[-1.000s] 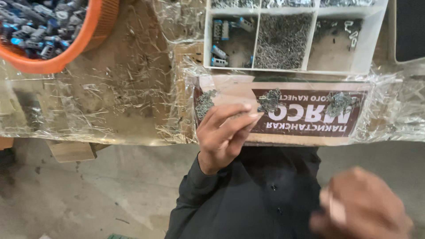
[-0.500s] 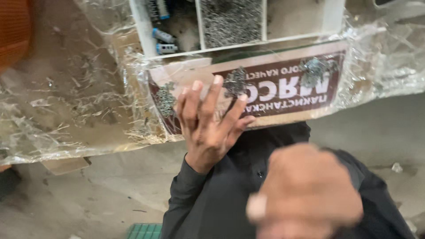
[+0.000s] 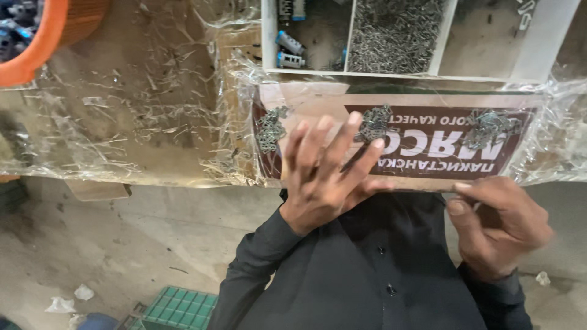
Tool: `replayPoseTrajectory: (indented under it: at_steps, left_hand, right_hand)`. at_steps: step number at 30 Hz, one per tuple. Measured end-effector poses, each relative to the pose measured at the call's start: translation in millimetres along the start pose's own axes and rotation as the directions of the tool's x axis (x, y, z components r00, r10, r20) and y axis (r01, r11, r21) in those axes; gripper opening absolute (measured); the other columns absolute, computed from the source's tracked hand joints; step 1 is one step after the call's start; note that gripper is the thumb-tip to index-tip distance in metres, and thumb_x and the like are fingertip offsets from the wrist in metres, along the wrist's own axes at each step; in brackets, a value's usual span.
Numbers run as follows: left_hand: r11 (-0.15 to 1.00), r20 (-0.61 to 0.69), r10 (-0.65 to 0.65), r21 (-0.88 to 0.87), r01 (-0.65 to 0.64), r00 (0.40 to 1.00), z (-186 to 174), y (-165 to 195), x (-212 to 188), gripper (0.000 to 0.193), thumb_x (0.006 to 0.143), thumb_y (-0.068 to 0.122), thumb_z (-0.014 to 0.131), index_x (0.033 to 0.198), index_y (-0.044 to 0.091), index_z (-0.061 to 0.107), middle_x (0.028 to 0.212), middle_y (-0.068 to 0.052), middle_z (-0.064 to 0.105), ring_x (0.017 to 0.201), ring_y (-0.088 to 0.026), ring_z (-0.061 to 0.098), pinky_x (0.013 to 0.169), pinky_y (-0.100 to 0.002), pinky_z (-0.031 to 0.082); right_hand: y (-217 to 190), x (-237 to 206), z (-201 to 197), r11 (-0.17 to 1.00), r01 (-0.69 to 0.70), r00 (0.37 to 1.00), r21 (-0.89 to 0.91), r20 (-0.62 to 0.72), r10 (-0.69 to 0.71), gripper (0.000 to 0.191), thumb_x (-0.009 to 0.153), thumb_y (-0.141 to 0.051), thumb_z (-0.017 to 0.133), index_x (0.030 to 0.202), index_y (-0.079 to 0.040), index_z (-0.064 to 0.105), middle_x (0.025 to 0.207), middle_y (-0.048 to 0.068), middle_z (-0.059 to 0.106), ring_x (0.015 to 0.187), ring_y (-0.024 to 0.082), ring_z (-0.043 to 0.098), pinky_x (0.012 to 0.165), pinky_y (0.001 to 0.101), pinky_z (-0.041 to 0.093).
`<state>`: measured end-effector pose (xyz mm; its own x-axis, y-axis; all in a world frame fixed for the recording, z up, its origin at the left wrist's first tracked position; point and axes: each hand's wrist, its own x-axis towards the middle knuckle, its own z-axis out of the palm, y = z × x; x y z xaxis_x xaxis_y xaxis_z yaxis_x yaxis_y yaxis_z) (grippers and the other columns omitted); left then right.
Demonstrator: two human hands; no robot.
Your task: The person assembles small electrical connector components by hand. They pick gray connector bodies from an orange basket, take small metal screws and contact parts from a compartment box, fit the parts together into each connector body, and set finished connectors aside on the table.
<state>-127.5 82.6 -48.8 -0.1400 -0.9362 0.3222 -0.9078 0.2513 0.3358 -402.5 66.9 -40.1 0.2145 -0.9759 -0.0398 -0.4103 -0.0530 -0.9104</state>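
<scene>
A plastic-wrapped workbench (image 3: 122, 122) carries a white compartment tray (image 3: 526, 58) beyond the printed card (image 3: 428, 146) – the left hand (image 3: 324, 174) lies splayed and unclenched on that card, a small metal clip cluster (image 3: 374, 122) just past its fingertips – while the right hand (image 3: 498, 223) pinches the card's near edge.

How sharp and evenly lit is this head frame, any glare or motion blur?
Head view: mostly sharp, left hand slightly soft at the fingertips; soft, even light with mild glare on the plastic wrap; right hand crisp; floor dimmer; orange basket cropped at the corner.
</scene>
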Motion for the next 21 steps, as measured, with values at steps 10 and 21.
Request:
replayPoseTrajectory:
  at_steps: [10,21]
  left_hand:
    - [0.992,-0.083,-0.02,-0.128,0.01,0.996,2,-6,-9,0.048,0.103,0.061,0.075,0.129,0.021,0.074,0.149,-0.006,0.055,0.147,-0.028,0.036,0.129,-0.051,0.029]
    - [0.999,0.015,0.034,-0.011,-0.034,0.999,2,-3,-4,0.057,0.104,0.065,0.063,0.141,0.022,0.069,0.158,-0.008,0.05,0.151,-0.029,0.03,0.129,-0.053,0.021]
  right_hand:
    - [1,12,9,0.998,-0.054,0.999,-0.037,-0.004,0.054,0.011,0.098,-0.003,0.078,0.105,0.003,0.072,0.082,0.009,0.068,0.067,0.012,0.062,0.062,0.0216,0.045]
    - [-2,2,-13,0.962,0.266,0.916,-0.054,-0.296,-0.27,0.016,0.095,-0.01,0.077,0.106,0.0,0.072,0.084,0.008,0.068,0.068,0.013,0.063,0.062,0.0233,0.045]
